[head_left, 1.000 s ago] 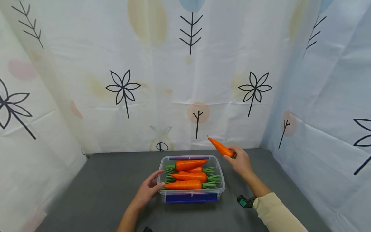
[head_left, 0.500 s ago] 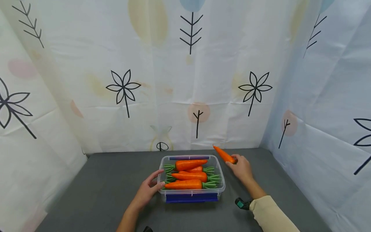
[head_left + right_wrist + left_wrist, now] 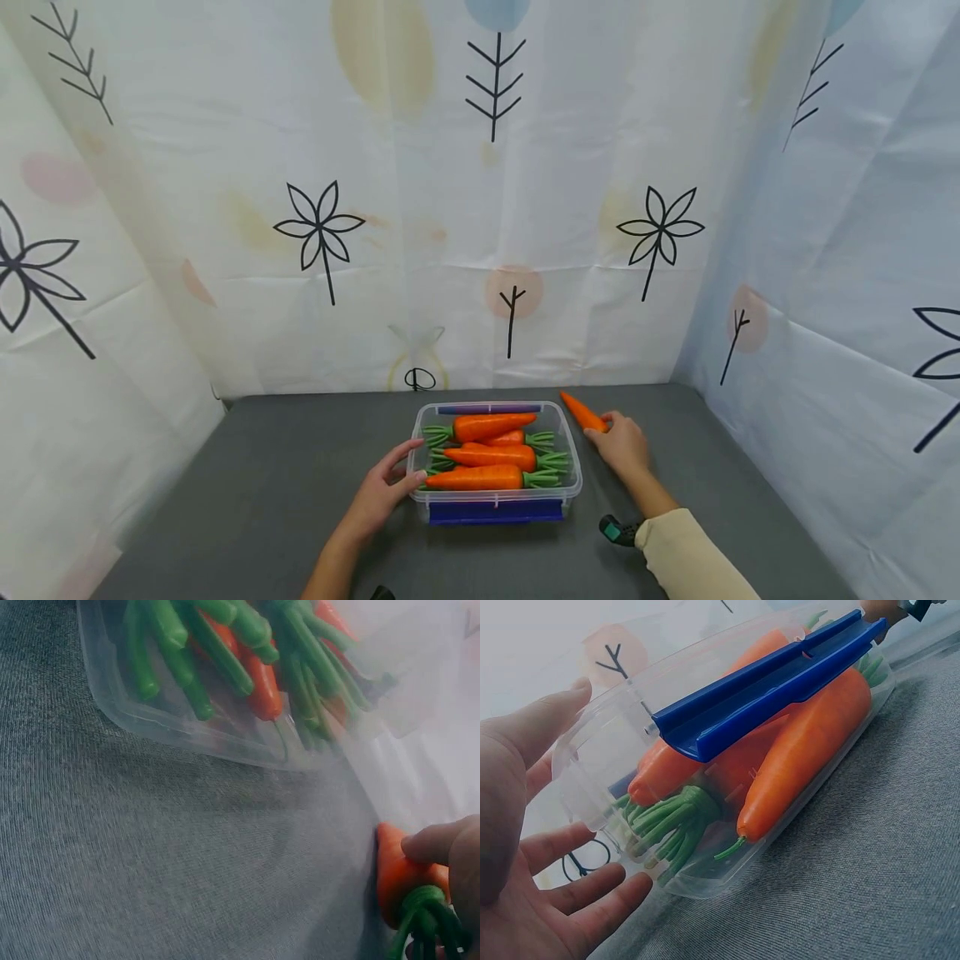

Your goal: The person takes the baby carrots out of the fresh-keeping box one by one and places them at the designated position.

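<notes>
A clear plastic food container (image 3: 573, 467) with blue latches (image 3: 772, 690) holds several orange carrots (image 3: 480, 478) with green stem ends. My left hand (image 3: 378, 492) rests at its left side, thumb near the front rim; in the left wrist view the fingers (image 3: 592, 889) are spread and fairly straight along the wall. To the right of the container, my right hand (image 3: 624, 443) pinches one more carrot (image 3: 580, 412) by its thick end. Its tip points away toward the back left. In the right wrist view, that carrot lies low against the cloth, with its green stems (image 3: 427, 915) toward the palm.
A dark grey cloth-covered table (image 3: 285, 475) spans the front. White patterned curtains (image 3: 562, 208) hang behind it and along both sides. A black strap device with a green face (image 3: 618, 531) shows beside the right wrist.
My right hand has lowered the carrot from above the table's back edge to down beside the container, moving toward me. The left hand and the container have stayed put.
</notes>
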Demonstrator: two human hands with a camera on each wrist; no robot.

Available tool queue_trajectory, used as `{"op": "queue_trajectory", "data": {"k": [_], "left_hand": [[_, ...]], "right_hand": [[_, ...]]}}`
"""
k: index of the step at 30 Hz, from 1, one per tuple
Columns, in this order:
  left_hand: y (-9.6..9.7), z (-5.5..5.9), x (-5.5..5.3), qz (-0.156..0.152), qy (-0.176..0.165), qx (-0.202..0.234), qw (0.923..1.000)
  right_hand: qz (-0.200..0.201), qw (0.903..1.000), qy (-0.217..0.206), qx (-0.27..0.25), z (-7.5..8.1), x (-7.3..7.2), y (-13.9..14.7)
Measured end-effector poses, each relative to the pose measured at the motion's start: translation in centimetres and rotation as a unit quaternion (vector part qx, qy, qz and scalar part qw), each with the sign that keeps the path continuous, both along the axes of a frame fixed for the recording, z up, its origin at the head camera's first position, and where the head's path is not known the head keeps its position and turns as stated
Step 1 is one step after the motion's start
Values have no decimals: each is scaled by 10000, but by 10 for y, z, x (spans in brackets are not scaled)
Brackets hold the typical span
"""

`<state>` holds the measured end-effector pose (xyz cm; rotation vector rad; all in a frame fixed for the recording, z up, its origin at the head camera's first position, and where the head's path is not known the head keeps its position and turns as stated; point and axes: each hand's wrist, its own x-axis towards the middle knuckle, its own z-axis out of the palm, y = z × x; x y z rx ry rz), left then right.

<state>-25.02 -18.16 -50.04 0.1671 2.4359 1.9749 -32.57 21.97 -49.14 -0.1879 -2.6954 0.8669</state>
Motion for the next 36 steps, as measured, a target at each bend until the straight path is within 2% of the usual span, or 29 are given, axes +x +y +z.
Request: {"op": "queue_trajectory", "data": {"k": [3,11,14,18,22,25,31,36], "left_hand": [[1,4,3,-2,24,14,10000],[3,3,4,-6,4,52,10000],[5,11,8,29,-23,26,10000],[8,28,19,-20,-19,24,10000],[8,34,23,-63,31,21,10000],[7,28,19,-42,15,51,10000],[3,4,4,30,41,37,10000],[1,0,1,32,75,50,10000]], "right_hand": [[-33,9999,-124,21,-1,0,-2],[-25,9995,-319,15,0,0,-5],[10,9991,-414,45,4,1,-5],[35,9987,-507,100,6,1,-7],[157,9982,-582,62,7,1,-8],[179,9979,-616,-4,6,1,-9],[123,9982,-581,-100,5,-2,-7],[182,9979,-627,-34,10,-4,-6]]}}
